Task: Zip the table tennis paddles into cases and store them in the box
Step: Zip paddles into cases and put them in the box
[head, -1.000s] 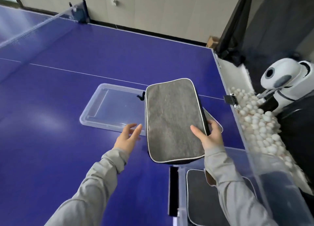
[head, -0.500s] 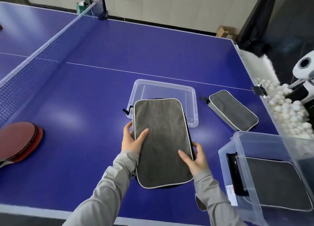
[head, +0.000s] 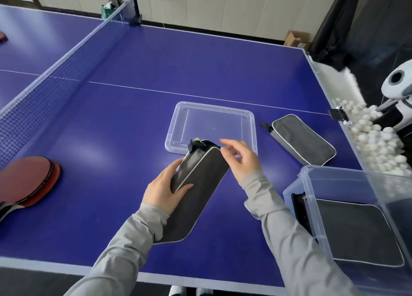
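A grey paddle case (head: 196,191) with white piping is tilted on its side over the blue table, its zipper end pointing away from me. My left hand (head: 165,188) grips its left edge. My right hand (head: 239,159) hovers at the case's far corner with fingers spread, holding nothing. Red paddles (head: 29,179) lie stacked at the left edge of view. A second grey case (head: 303,139) lies flat to the right. The clear plastic box (head: 312,184) at the lower right holds another case (head: 356,229).
The clear box lid (head: 176,126) lies flat just beyond the held case. The net (head: 55,72) crosses the table on the left. A trough of white balls (head: 379,139) and a white ball machine (head: 399,81) line the table's right edge.
The case went from flat on the table to tilted on its side. My right hand let go of its lower edge and rose to its far corner. The view shifted left.
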The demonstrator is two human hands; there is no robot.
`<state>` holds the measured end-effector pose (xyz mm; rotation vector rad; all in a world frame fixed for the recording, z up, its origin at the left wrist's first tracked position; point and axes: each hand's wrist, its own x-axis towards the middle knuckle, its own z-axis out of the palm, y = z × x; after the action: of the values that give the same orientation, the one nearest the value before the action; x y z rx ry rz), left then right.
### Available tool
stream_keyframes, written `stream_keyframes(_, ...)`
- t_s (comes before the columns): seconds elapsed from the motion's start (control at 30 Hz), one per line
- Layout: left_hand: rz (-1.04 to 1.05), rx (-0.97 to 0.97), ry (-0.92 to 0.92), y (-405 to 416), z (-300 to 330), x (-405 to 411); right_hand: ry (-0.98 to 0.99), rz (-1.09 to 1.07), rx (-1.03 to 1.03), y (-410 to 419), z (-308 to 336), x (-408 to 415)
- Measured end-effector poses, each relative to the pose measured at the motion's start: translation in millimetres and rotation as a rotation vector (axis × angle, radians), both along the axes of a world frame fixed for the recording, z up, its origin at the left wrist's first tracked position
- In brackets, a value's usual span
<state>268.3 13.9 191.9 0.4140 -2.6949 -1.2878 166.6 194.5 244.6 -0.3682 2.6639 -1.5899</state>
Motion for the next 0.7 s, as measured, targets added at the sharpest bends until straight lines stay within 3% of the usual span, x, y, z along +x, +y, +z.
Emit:
stream_keyframes(0.3, -0.187, -0.31, 0.084, 5, 7, 11, -0.001, 0.226, 0.237, -6, 19, -10)
stream_keyframes(0.7, -0.14, -0.126, 0.191, 10, 9, 26, 0.002, 0.002, 0.124, 7, 14, -10)
